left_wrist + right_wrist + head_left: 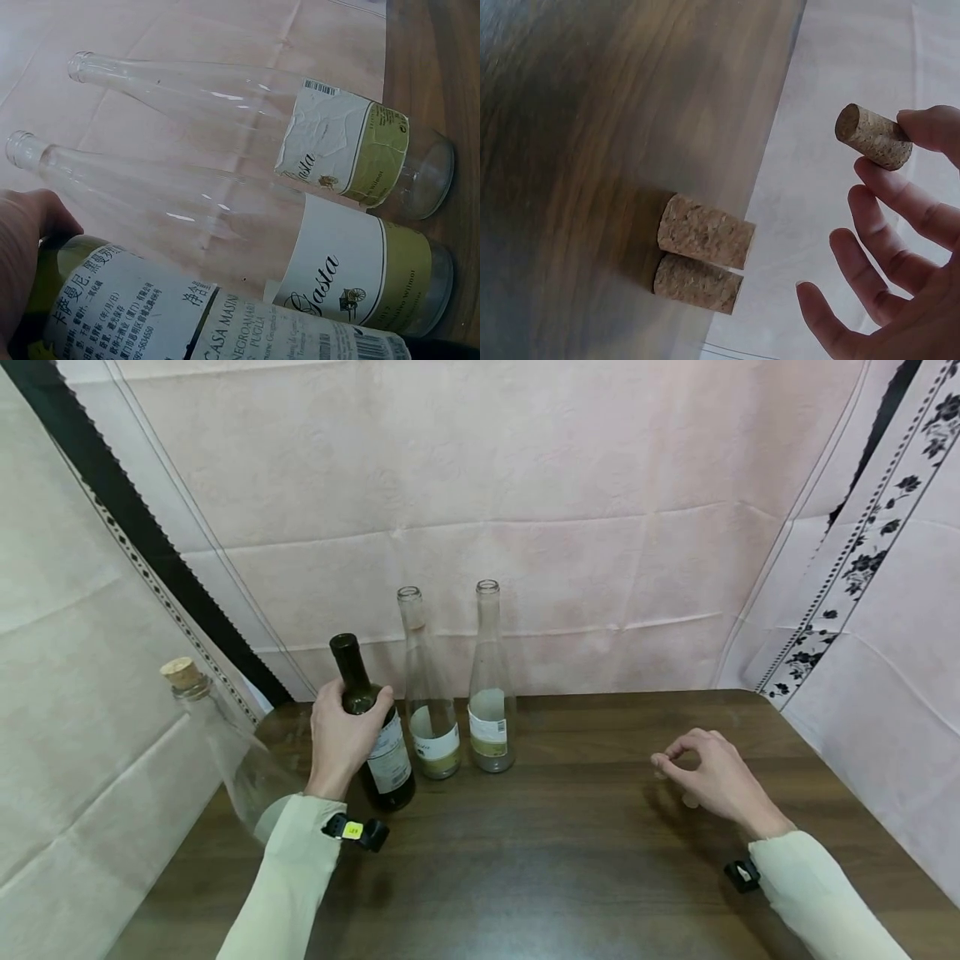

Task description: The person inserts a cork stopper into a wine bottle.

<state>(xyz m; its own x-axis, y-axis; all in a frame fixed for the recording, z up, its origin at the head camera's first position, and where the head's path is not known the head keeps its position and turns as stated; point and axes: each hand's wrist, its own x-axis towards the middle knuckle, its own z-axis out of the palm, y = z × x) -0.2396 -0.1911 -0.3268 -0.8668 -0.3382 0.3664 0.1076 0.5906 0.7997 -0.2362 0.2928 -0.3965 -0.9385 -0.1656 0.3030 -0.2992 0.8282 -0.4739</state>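
The left hand (341,743) grips the shoulder of a dark green glass wine bottle with a white printed label (387,768), its thumb and fingers curled round either side. In the head view this bottle stands at ten o'clock on the brown wood-grain tabletop (555,860). Just beside it, at two o'clock from its base, is a slender clear glass bottle with a white and olive label (428,689). A similar clear long-necked bottle with a torn white and olive label (491,681) stands at three o'clock from that one; both have uncovered mouths. At nine o'clock from the dark bottle, partly behind the pale sleeve (288,877), is a broad clear glass bottle (240,768), plugged with a tan cork stopper (181,673).

The right hand (712,781), toward two o'clock on the head view, pinches a small brown cylindrical cork (874,137) between thumb and index finger, above the tabletop; its other fingers are spread apart. In the right wrist view, at eight o'clock from that cork, two larger-looking light-brown corks (705,232) stand upright, close together.
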